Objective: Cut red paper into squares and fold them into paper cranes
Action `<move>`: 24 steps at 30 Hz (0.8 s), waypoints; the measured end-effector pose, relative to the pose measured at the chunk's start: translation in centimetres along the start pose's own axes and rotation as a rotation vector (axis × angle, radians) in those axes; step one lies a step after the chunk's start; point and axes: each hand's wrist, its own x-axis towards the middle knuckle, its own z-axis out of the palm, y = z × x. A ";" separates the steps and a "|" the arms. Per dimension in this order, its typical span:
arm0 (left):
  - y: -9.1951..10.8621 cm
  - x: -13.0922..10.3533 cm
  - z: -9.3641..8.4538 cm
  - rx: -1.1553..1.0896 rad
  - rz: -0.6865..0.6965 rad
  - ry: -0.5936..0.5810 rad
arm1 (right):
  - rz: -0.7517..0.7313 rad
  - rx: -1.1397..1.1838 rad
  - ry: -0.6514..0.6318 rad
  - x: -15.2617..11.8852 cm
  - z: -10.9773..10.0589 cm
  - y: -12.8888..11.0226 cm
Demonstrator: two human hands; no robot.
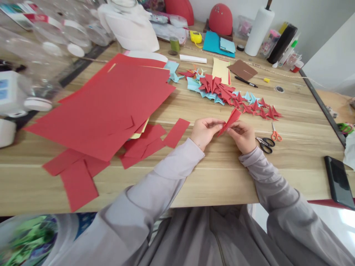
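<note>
Between both hands a folded piece of red paper (232, 117) is held above the table, narrow and tilted up to the right. My left hand (205, 131) pinches its lower left part with thumb and fingers. At its right side my right hand (242, 135) grips the same paper, fingers closed. Just beyond lie red folded paper pieces (213, 85) in a row, with light blue folded ones (199, 88) beside and under them. A loose red paper strip (176, 133) lies left of my left hand. Black-handled scissors (265, 144) rest right of my right hand.
Large red sheets (111, 99) cover the left of the table (222, 181). Orange scissors (275, 133), a black pen (246, 81) and a phone (338, 181) lie to the right. Plastic bottles (55, 33) stand far left. A bin of paper scraps (30, 238) sits below the front edge.
</note>
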 end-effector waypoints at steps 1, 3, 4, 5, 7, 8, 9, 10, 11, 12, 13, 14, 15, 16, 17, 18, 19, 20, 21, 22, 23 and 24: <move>0.0 0.1 0.0 0.020 0.027 -0.001 | 0.009 -0.007 -0.006 0.0 0.0 -0.1; -0.1 0.1 0.0 0.058 0.057 -0.010 | 0.032 -0.007 -0.021 -0.1 0.0 -0.3; -0.1 0.1 0.0 0.080 0.064 -0.019 | 0.044 -0.005 -0.025 -0.1 0.0 -0.4; -0.1 0.0 -0.1 0.105 0.067 -0.032 | 0.054 -0.002 -0.023 -0.1 0.0 -0.4; 0.0 -0.1 -0.1 0.154 0.072 -0.064 | 0.073 0.011 -0.011 0.0 0.0 -0.3; 0.0 -0.1 -0.1 0.177 0.075 -0.080 | 0.082 0.021 -0.003 0.0 0.0 -0.2; 0.0 -0.2 -0.1 0.196 0.082 -0.091 | 0.089 0.035 0.003 0.1 0.1 -0.2; 0.0 -0.2 -0.1 0.214 0.092 -0.100 | 0.096 0.055 0.004 0.1 0.1 -0.1; 0.0 -0.2 -0.2 0.232 0.104 -0.105 | 0.102 0.080 0.003 0.1 0.1 -0.1; 0.0 -0.2 -0.2 0.251 0.118 -0.110 | 0.107 0.107 0.003 0.2 0.1 -0.1; 0.1 -0.2 -0.2 0.271 0.133 -0.116 | 0.111 0.135 0.002 0.2 0.1 -0.2; 0.1 -0.2 -0.2 0.288 0.149 -0.124 | 0.119 0.161 0.002 0.2 0.1 -0.2; 0.2 -0.2 -0.2 0.299 0.163 -0.138 | 0.128 0.185 0.004 0.2 0.1 -0.2; 0.4 -0.3 -0.1 0.300 0.176 -0.157 | 0.143 0.211 0.005 0.2 0.0 -0.3; 0.5 -0.5 0.0 0.288 0.187 -0.173 | 0.166 0.244 0.000 0.3 0.0 -0.4; 0.6 -0.6 0.1 0.266 0.189 -0.187 | 0.201 0.290 -0.014 0.3 0.0 -0.6; 0.6 -0.8 0.2 0.236 0.182 -0.193 | 0.242 0.355 -0.041 0.3 -0.1 -0.8; 0.6 -0.9 0.3 0.203 0.168 -0.190 | 0.287 0.439 -0.078 0.3 -0.2 -1.0; 0.6 -1.0 0.4 0.167 0.150 -0.172 | 0.334 0.536 -0.127 0.3 -0.3 -1.3; 0.5 -1.1 0.5 0.129 0.131 -0.141 | 0.381 0.634 -0.184 0.2 -0.4 -1.5; 0.5 -1.1 0.5 0.091 0.110 -0.105 | 0.421 0.726 -0.240 0.2 -0.6 -1.7; 0.4 -1.0 0.6 0.054 0.089 -0.070 | 0.452 0.804 -0.288 0.2 -0.7 -1.9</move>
